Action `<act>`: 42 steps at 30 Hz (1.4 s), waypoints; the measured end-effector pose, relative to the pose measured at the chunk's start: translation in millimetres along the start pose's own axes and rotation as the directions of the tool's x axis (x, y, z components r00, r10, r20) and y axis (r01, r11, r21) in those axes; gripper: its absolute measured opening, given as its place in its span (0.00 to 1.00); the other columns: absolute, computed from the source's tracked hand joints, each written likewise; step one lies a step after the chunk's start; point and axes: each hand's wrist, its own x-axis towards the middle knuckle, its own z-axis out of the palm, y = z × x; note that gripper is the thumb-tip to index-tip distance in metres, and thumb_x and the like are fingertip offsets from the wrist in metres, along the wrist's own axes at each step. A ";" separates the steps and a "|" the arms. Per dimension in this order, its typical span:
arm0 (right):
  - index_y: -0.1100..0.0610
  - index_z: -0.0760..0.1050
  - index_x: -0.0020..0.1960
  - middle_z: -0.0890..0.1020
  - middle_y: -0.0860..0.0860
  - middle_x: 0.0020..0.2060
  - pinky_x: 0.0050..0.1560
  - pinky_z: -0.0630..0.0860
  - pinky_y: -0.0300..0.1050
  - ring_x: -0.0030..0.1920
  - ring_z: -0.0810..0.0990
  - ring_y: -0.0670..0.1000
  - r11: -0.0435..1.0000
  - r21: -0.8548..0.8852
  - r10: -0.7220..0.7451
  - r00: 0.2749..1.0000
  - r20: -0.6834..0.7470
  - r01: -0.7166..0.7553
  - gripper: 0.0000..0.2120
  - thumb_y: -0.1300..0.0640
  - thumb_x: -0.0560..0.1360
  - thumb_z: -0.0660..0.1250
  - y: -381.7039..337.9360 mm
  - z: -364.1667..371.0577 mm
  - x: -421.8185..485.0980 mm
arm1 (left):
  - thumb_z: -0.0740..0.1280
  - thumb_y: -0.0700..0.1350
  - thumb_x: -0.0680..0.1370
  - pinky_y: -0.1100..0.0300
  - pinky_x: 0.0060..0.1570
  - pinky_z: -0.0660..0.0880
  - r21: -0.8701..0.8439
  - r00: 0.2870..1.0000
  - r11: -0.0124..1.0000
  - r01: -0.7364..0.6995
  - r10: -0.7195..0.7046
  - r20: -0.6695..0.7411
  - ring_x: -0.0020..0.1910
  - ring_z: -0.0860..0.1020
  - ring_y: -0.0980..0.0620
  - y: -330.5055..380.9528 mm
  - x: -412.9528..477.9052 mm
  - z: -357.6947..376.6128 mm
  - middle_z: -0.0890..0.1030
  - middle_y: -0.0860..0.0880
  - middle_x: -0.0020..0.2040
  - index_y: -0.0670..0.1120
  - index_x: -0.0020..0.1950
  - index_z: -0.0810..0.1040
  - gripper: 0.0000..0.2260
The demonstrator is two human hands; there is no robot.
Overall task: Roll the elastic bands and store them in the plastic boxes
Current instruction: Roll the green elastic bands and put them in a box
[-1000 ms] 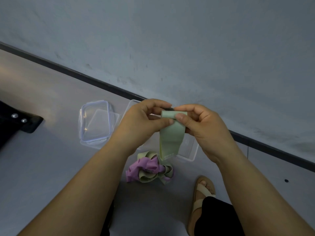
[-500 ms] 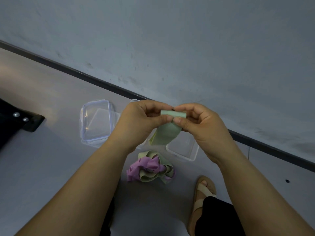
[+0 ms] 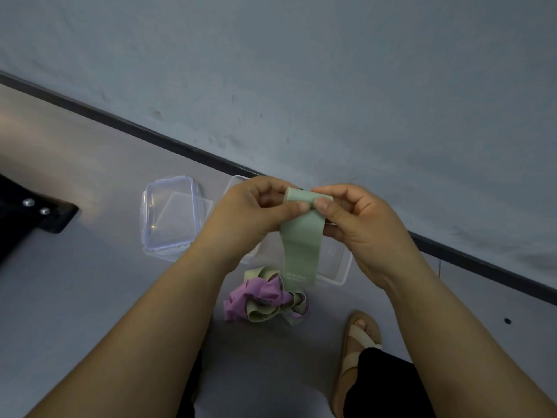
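A pale green elastic band (image 3: 301, 245) hangs in the air, its top end curled into a small roll. My left hand (image 3: 250, 215) pinches that roll from the left and my right hand (image 3: 358, 224) pinches it from the right. On the floor below lies a loose pile of purple and beige-green bands (image 3: 265, 300). Behind my hands stand clear plastic boxes: one (image 3: 334, 260) under my right hand, another (image 3: 235, 184) mostly hidden by my left hand.
Clear box lids (image 3: 168, 215) with blue seals lie stacked at the left. A dark baseboard (image 3: 120, 125) runs along the grey wall. A black object (image 3: 33, 212) sits at the far left. My sandalled foot (image 3: 358, 342) is at the lower right.
The band's free tail, swung up to the left half a second ago, now hangs straight down again. Both hands stay on the rolled top end.
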 end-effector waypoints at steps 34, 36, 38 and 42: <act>0.45 0.75 0.56 0.76 0.34 0.42 0.34 0.73 0.43 0.33 0.73 0.46 0.759 -0.513 -0.116 0.859 0.499 0.401 0.27 0.53 0.60 0.79 -22.3 -16.3 -23.0 | 0.81 0.56 0.52 0.63 0.39 0.79 0.002 0.751 0.955 0.298 -0.236 0.616 0.36 0.82 0.53 -5.7 1.2 -16.8 0.84 0.48 0.37 0.45 0.38 0.85 0.21; 0.42 0.74 0.57 0.76 0.34 0.44 0.37 0.73 0.43 0.36 0.74 0.46 0.747 -0.529 -0.119 0.864 0.490 0.403 0.28 0.50 0.59 0.78 -20.8 -16.5 -21.2 | 0.80 0.55 0.52 0.64 0.37 0.79 -0.019 0.768 0.956 0.292 -0.222 0.600 0.36 0.82 0.54 -5.6 0.7 -17.3 0.84 0.48 0.37 0.45 0.38 0.85 0.20; 0.40 0.72 0.59 0.75 0.34 0.48 0.40 0.74 0.44 0.40 0.74 0.47 0.745 -0.531 -0.109 0.859 0.500 0.404 0.30 0.47 0.59 0.78 -18.7 -16.0 -19.3 | 0.80 0.56 0.52 0.64 0.37 0.79 -0.022 0.780 0.960 0.281 -0.214 0.588 0.36 0.82 0.54 -5.5 0.4 -19.1 0.84 0.48 0.37 0.46 0.38 0.85 0.21; 0.40 0.71 0.59 0.72 0.38 0.53 0.39 0.74 0.38 0.43 0.74 0.46 0.726 -0.535 -0.103 0.837 0.538 0.433 0.30 0.44 0.60 0.76 -15.8 -16.6 -17.5 | 0.80 0.58 0.51 0.64 0.38 0.78 0.025 0.788 0.967 0.254 -0.222 0.575 0.36 0.82 0.55 -4.0 -0.5 -20.9 0.84 0.50 0.36 0.47 0.37 0.85 0.21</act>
